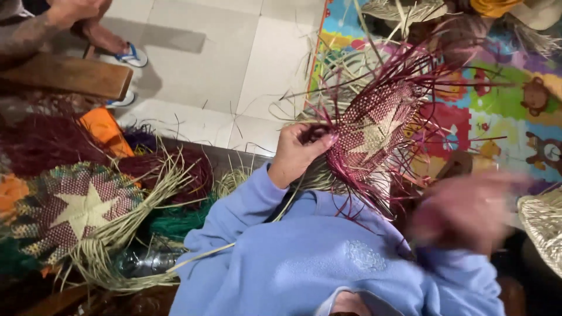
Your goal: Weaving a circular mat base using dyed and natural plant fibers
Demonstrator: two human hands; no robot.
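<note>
Below me the floor (234,52) is pale square tile with thin grout lines, lit evenly, and loose straw bits lie scattered on it. To my right a play mat (503,99) covers it (bright puzzle pieces in green, red, yellow and blue, with bear figures). At my upper left stands a brown wooden bench (64,76), a soft shadow falling beside it. I can see no wall or window from here.

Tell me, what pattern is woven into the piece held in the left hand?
A pale straw star on dark red checks, on the woven piece held by the left hand; head view.
</note>
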